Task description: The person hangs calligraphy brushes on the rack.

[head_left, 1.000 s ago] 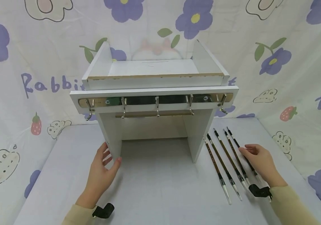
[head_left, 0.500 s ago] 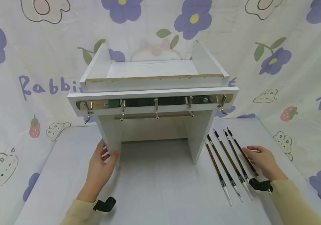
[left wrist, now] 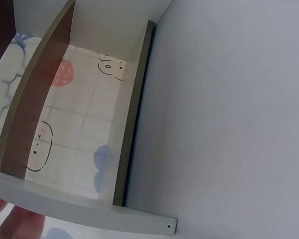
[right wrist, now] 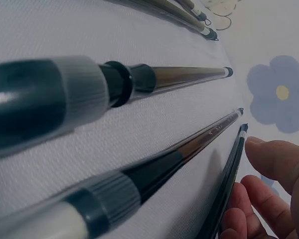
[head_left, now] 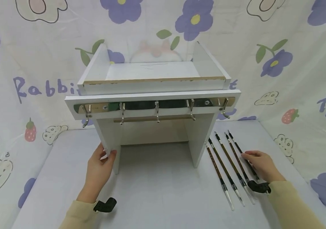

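A white wooden shelf [head_left: 154,86] stands on the table, with a metal rail of several hooks [head_left: 157,109] across its front. My left hand [head_left: 98,171] grips the lower part of its left side panel [head_left: 108,135], thumb on the front edge and fingers on the outer side. In the left wrist view, part of that hand's fingers [left wrist: 20,224] shows beyond the panel. Several writing brushes with clear caps lie side by side right of the shelf. My right hand [head_left: 261,163] is at the rightmost dark brush [right wrist: 231,169], fingers along its right side, thumb tip just off the handle.
The other brushes [head_left: 227,159] lie to the left of the right hand, close to the shelf's right panel [head_left: 200,136]. A patterned cloth [head_left: 277,76] hangs behind and along both sides. White cloth covers the table [head_left: 157,197].
The left thumb has come in against the side panel. The right hand has shifted slightly downward along the rightmost brush. The head view has drifted a little.
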Available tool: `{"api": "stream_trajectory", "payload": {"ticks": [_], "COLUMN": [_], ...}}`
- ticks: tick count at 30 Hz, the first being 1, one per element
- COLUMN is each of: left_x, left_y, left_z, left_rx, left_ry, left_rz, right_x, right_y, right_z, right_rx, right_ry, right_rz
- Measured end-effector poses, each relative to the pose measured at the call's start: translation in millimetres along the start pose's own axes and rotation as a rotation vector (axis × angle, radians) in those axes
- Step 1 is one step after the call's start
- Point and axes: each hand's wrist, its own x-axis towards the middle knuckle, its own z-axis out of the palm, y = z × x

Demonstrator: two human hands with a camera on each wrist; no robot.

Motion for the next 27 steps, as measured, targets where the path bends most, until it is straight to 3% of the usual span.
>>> {"api": "stream_trajectory", "payload": {"ticks": [9, 16, 27], "left_x": [-0.4, -0.6, -5.9], "left_y": [-1.3, -8.7, -7.5], "left_z": [-1.7, -2.1, 3.2], "left_rx": [0.055, 0.094, 0.099], "left_ry": [0.05, 0.053, 0.074], "left_rz": [0.03, -0.012, -0.015], "right_x": [5.5, 8.7, 2.0], "right_y": [1.8, 1.8, -1.1], "right_z": [7.1, 10.2, 4.6], "right_rx": [-0.033, -0.072, -0.084], "right_ry": [0.044, 0.053, 0.075], "right_rz": [-0.021, -0.006, -0.016]}}
